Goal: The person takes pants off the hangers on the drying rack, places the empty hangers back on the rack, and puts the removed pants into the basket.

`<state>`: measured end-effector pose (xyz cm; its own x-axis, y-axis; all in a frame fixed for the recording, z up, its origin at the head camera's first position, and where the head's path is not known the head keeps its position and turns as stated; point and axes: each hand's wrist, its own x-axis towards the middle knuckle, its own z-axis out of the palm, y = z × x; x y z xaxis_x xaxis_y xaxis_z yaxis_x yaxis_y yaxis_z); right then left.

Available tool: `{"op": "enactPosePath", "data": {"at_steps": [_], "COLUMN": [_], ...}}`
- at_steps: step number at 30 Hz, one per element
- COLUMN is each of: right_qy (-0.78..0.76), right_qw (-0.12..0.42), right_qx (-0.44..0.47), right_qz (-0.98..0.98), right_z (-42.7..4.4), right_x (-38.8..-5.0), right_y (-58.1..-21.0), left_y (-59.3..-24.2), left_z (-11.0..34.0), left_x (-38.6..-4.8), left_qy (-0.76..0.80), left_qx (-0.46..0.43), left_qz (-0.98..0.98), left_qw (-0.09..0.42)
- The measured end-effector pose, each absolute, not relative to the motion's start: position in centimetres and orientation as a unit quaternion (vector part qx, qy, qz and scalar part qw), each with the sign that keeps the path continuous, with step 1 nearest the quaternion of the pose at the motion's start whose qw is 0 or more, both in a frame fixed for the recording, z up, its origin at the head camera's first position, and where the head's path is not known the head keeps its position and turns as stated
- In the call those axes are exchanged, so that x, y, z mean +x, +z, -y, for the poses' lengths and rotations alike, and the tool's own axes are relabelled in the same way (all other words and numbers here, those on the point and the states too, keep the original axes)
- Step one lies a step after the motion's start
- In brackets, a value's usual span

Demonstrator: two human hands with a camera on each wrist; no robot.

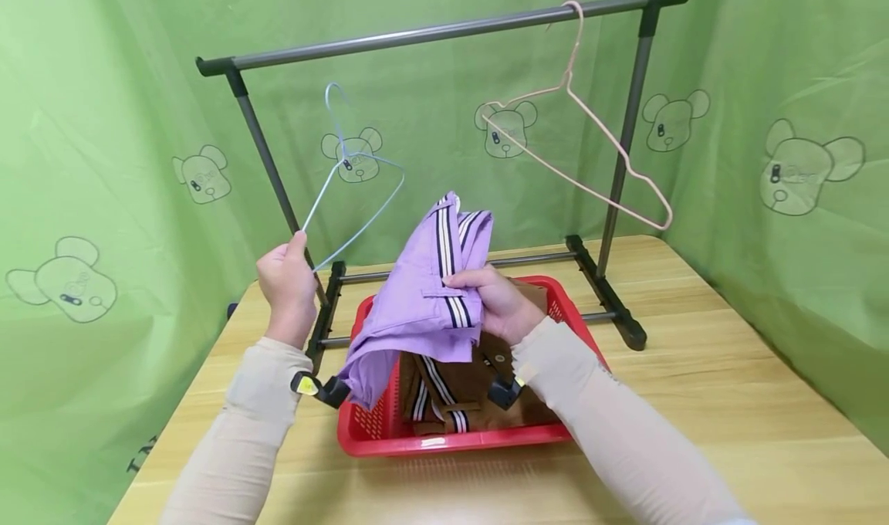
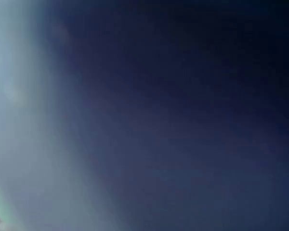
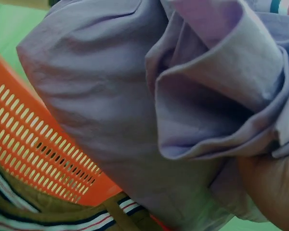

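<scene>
My left hand (image 1: 287,282) grips a light blue wire hanger (image 1: 326,193) by one lower corner, its hook pointing up. Purple pants (image 1: 417,293) with a black-and-white striped waistband are pinched by my right hand (image 1: 503,301), thumb on the stripe, above a red basket (image 1: 479,442). Their lower left end hangs beside my left wrist. In the right wrist view, folds of the purple cloth (image 3: 101,91) fill most of the picture and hide the fingers. Brown clothing (image 1: 444,394) with a similar striped band lies in the basket. The left wrist view is only dark blur.
A grey metal clothes rack (image 1: 430,35) stands on the wooden table (image 1: 694,401) behind the basket. From its bar, towards the right, hangs a pink hanger (image 1: 611,139). Green curtains (image 1: 785,278) with bear drawings enclose the table's back and sides.
</scene>
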<state>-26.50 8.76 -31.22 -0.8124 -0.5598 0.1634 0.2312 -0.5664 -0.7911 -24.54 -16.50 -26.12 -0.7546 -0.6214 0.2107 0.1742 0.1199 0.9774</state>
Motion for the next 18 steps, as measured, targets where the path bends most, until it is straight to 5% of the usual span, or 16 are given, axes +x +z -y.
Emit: {"op": "enactPosePath", "data": {"at_steps": [18], "right_qy": [-0.817], "right_qw": [0.281], "right_qx": [-0.235], "right_qz": [-0.445], "right_z": [-8.1], "right_x": [-25.6], "right_y": [-32.1], "left_y": [-25.1], "left_z": [17.3], "left_x": [-24.2], "left_qy": [-0.682], "left_qx": [0.149], "left_qz": [0.65], "left_qw": [0.299]}}
